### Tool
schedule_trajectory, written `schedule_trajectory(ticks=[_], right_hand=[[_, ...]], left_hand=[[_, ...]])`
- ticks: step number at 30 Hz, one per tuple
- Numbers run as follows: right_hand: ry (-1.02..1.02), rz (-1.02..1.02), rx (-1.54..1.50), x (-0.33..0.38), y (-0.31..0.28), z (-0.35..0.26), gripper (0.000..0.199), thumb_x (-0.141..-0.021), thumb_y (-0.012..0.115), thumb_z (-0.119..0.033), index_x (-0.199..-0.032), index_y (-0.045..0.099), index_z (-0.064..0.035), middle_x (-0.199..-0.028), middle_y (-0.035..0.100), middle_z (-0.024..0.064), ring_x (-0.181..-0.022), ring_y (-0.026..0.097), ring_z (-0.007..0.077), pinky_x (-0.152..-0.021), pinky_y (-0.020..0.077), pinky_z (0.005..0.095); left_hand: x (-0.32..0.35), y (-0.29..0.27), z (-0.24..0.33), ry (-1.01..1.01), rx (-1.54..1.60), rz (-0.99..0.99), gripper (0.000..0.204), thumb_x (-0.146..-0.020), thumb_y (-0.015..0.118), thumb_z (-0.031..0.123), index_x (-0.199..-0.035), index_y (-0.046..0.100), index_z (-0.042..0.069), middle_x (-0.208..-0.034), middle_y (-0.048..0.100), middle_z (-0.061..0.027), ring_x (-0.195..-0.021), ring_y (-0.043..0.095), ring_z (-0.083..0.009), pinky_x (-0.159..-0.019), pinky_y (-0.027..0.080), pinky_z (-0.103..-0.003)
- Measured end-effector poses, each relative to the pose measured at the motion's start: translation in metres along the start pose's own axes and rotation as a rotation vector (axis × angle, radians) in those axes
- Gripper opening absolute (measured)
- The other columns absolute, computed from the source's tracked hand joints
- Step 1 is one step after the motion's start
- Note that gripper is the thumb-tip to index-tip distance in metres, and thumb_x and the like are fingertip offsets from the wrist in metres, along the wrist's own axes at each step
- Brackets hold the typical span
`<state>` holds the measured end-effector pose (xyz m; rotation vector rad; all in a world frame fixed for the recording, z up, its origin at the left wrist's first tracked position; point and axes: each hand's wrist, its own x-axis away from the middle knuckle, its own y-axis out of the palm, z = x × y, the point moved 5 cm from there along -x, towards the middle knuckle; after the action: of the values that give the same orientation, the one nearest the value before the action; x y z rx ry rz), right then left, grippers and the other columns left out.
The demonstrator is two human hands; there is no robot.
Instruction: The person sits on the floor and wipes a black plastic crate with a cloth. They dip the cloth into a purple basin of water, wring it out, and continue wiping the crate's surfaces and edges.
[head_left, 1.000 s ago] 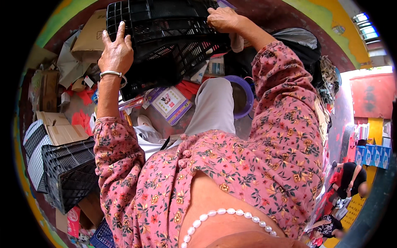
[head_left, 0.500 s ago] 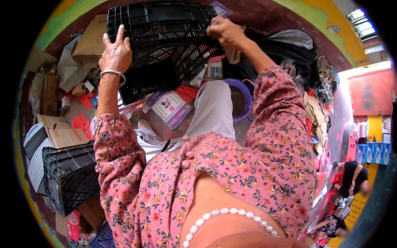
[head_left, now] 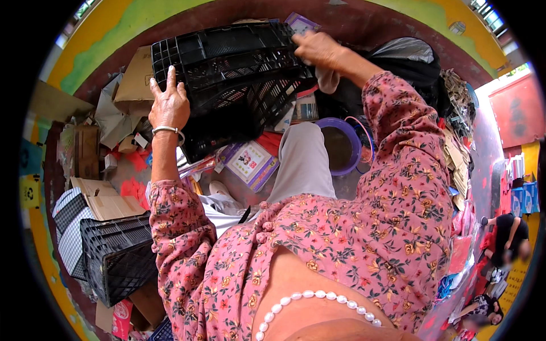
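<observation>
A large black plastic crate [head_left: 227, 54] is tilted in front of me with its open side toward my lap. My left hand [head_left: 169, 108] grips the crate's left side, two fingers stretched up along its lattice wall. At the far right corner, my right hand [head_left: 319, 50] is closed around a pale rag [head_left: 328, 80], which hangs down below the fingers. That hand is slightly blurred, and its fingertips are partly hidden. Under the crate lies a purple-bordered flat box [head_left: 248, 163] beside my leg.
A purple basin [head_left: 354, 148] stands right of my knee. Another black crate [head_left: 116, 256] and flattened cardboard [head_left: 108, 199] are at the left. Black bags [head_left: 406, 71] crowd the far right, above stacked cardboard [head_left: 456, 162]. Two people are at the right edge, one in black [head_left: 508, 236].
The whole view has shifted, so crate and hands appear lower and farther right. My left hand keeps its hold; my right hand stays by the crate's far right corner with the rag.
</observation>
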<state>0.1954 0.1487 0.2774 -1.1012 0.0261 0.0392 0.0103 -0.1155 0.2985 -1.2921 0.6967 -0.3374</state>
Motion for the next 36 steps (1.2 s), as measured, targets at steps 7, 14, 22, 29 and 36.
schedule_trajectory(ticks=[7, 14, 22, 29, 36], right_hand=[[0.696, 0.824, -0.506, 0.056, -0.024, 0.100, 0.015, -0.063, 0.063, -0.013, -0.078, 0.064, -0.0094, -0.082, 0.056, 0.0107, -0.075, 0.056, 0.0263, -0.068, 0.0467, 0.0352], [0.616, 0.641, -1.467, 0.010, 0.076, 0.039, 0.044, -0.067, 0.069, -0.043, -0.097, 0.065, -0.0105, -0.088, 0.064, 0.0149, -0.086, 0.060, 0.0273, -0.079, 0.0458, 0.0357], [0.734, 0.772, -1.255, 0.043, 0.081, -0.006, 0.063, -0.066, 0.072, -0.034, -0.117, 0.048, -0.0068, -0.106, 0.049, 0.0173, -0.107, 0.044, 0.0289, -0.092, 0.0355, 0.0370], [0.545, 0.697, -2.241, -0.018, 0.115, 0.040, 0.036, -0.071, 0.062, -0.008, -0.105, 0.055, -0.0004, -0.093, 0.061, 0.0082, -0.078, 0.059, 0.0159, -0.072, 0.0479, 0.0251], [0.568, 0.739, -2.350, -0.030, 0.080, 0.018, 0.033, -0.072, 0.054, 0.003, -0.104, 0.055, 0.0016, -0.092, 0.060, 0.0098, -0.078, 0.059, 0.0160, -0.071, 0.0485, 0.0262]], left_hand=[[-0.005, -0.003, 0.004, 0.015, -0.012, 0.026, 0.046, -0.090, 0.034, 0.037, -0.136, 0.028, 0.031, -0.138, 0.025, -0.0241, -0.104, 0.052, -0.0426, -0.083, 0.046, -0.046], [-0.021, 0.008, -0.019, 0.082, -0.007, 0.041, 0.045, -0.091, 0.032, 0.039, -0.136, 0.025, 0.036, -0.138, 0.026, -0.0237, -0.104, 0.052, -0.0426, -0.080, 0.046, -0.048], [-0.025, 0.002, -0.033, 0.178, 0.062, 0.043, 0.043, -0.092, 0.034, 0.033, -0.135, 0.029, 0.034, -0.136, 0.027, -0.0253, -0.106, 0.050, -0.0418, -0.079, 0.047, -0.045], [-0.017, -0.006, -0.030, 0.161, 0.079, 0.040, 0.043, -0.091, 0.035, 0.031, -0.135, 0.030, 0.034, -0.137, 0.026, -0.0233, -0.102, 0.052, -0.0433, -0.077, 0.047, -0.046], [-0.025, -0.014, -0.078, 0.182, 0.107, 0.044, 0.043, -0.092, 0.034, 0.032, -0.135, 0.030, 0.035, -0.136, 0.030, -0.0212, -0.115, 0.043, -0.0400, -0.088, 0.042, -0.045]])
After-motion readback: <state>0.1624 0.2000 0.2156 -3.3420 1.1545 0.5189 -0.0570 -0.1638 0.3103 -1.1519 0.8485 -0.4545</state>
